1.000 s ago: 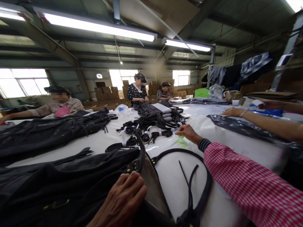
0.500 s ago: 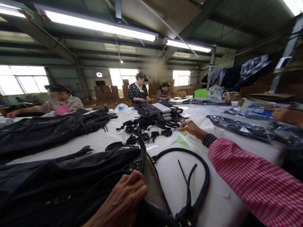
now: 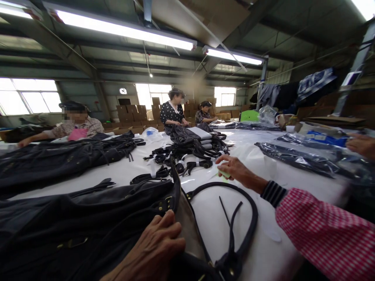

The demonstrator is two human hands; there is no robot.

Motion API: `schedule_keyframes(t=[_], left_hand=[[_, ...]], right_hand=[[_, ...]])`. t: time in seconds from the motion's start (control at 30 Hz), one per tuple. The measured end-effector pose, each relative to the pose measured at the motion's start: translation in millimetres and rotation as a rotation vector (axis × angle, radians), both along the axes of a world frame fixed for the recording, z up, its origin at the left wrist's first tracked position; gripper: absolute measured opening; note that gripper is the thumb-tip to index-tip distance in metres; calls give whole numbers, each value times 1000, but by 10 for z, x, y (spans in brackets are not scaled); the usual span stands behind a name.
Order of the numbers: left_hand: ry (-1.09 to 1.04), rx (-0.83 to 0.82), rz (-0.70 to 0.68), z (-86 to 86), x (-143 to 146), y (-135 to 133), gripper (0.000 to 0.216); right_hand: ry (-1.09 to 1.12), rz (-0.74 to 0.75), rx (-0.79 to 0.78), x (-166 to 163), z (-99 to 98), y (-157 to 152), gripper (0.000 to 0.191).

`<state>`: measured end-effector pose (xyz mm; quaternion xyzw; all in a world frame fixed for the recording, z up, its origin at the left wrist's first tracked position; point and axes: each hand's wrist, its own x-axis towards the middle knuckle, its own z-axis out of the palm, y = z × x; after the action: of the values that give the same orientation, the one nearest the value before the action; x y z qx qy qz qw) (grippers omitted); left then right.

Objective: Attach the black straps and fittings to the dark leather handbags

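Left hand (image 3: 155, 242): clutching black bag (image 3: 88, 220) by open edge, lower left on surface (image 3: 281, 187). Right hand (image 3: 234, 170): half-curled, can't tell if holding anything. Probably soft, floppy; best gripped at edge or handle (image 3: 255, 210).

On the desk (image 3: 212, 214) before you, a bag (image 3: 96, 214) lies left, its handle (image 3: 255, 212) right; coiled straps (image 3: 200, 165) sit behind it, wrapped packages (image 3: 295, 158) farther right.

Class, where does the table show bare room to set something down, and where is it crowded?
Bare white table shows between the right sleeve and plastic-wrapped goods, and between the near bag and far-left pile. Crowded: centre, with coiled straps.
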<state>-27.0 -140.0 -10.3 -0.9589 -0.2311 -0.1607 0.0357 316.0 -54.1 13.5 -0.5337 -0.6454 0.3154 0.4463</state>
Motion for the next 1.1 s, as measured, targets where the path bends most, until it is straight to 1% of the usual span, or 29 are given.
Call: schedule_keyframes(t=[0.07, 0.13, 0.2, 0.27, 0.33, 0.43, 0.5, 0.57, 0.6, 0.63, 0.7, 0.77, 0.83, 0.9, 0.97, 1.03, 1.1], left_hand=[[46, -118, 1, 20, 56, 6, 30], [90, -238, 1, 95, 123, 3, 30], [132, -320, 19, 220, 180, -5, 29], [185, -364, 36, 382, 176, -14, 27], [232, -366, 46, 559, 67, -34, 24], [211, -263, 68, 783, -263, -127, 22], [173, -183, 104, 848, -465, -236, 24], [157, -163, 161, 812, -546, -353, 28], [152, -172, 191, 756, -533, -402, 24], [145, -186, 220, 681, -492, -440, 23], [102, -185, 254, 501, -359, -476, 36], [76, -168, 281, 339, -225, -460, 42], [97, -176, 318, 230, -138, -412, 45], [153, -213, 346, 167, -108, -359, 46], [187, -234, 352, 124, -116, -323, 47], [174, -214, 337, 99, -134, -308, 48], [155, -144, 307, 118, -150, -298, 49]], right_hand=[[-10, 216, -47, -339, -118, -200, 20], [-78, 395, -30, -690, -257, -385, 21], [-201, 487, 41, -982, -390, -522, 26], [-371, 483, 74, -1168, -498, -596, 28], [-550, 441, 52, -1252, -575, -618, 28], [-710, 435, 56, -1272, -634, -623, 26], [-762, 435, 71, -1273, -645, -643, 25], [-810, 411, 79, -1276, -641, -674, 22], [-824, 404, 78, -1277, -634, -684, 21], [-826, 403, 75, -1278, -622, -685, 20], [-807, 409, 54, -1286, -584, -650, 19], [-793, 399, 45, -1319, -531, -564, 18], [-795, 376, 76, -1395, -478, -457, 18], [-833, 371, 112, -1508, -449, -368, 19], [-908, 397, 115, -1632, -457, -322, 19], [-973, 432, 111, -1737, -497, -315, 19], [-985, 464, 157, -1812, -542, -323, 21]])
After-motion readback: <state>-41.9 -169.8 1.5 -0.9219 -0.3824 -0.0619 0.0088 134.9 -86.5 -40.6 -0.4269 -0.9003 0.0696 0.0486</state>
